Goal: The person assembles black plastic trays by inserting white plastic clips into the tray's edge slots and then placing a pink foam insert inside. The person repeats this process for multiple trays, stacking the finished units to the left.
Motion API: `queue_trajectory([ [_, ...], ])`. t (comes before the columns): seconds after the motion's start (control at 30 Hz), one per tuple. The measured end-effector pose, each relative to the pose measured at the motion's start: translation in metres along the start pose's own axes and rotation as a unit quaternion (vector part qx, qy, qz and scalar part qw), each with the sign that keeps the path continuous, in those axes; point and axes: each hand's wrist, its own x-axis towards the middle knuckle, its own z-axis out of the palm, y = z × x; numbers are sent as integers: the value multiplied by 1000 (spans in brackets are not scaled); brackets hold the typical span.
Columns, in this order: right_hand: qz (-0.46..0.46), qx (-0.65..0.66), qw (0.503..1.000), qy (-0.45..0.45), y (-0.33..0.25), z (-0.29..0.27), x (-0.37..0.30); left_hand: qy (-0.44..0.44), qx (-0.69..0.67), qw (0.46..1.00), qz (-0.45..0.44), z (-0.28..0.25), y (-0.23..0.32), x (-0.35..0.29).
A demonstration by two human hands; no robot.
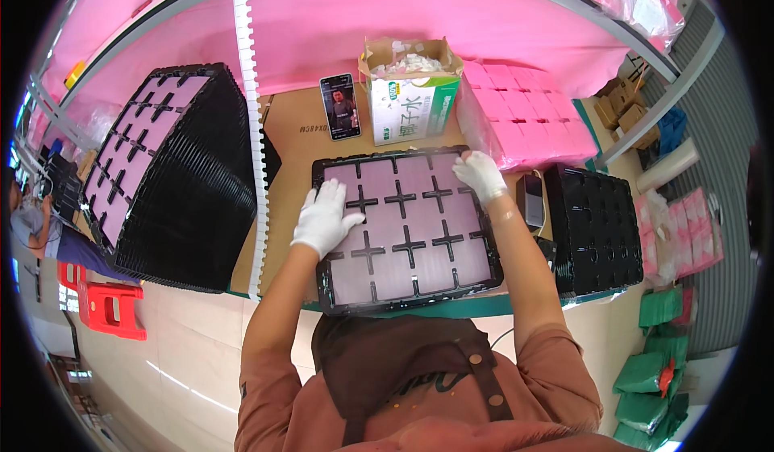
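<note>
A black plastic tray (pixel 409 252) lies in front of me, its cross-shaped dividers standing up between pale lilac sheet-like pieces (pixel 391 228). White gloves cover both hands. Spread flat, my left hand (pixel 324 220) rests on the tray's left side and holds nothing. At the far right corner of the tray, my right hand (pixel 482 176) has its fingers curled and drawn together over the edge. Whatever may be between those fingertips is hidden.
Left stands a tall stack of black trays (pixel 189 186). Behind my tray are a propped phone (pixel 340 107) and an open carton (pixel 411 101). Rightward sit pink foam blocks (pixel 528 113), a dark power bank (pixel 530 200) and more black trays (pixel 597 230). A white notched strip (pixel 251 129) rises vertically.
</note>
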Motion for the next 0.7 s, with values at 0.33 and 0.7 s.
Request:
queue_trajectory([
  [0.33, 84, -158, 984, 8, -14, 17, -212, -77, -136, 982, 102, -29, 56, -140],
  [0.7, -94, -556, 792, 234, -2, 15, -205, 136, -311, 912, -229, 43, 10, -145],
])
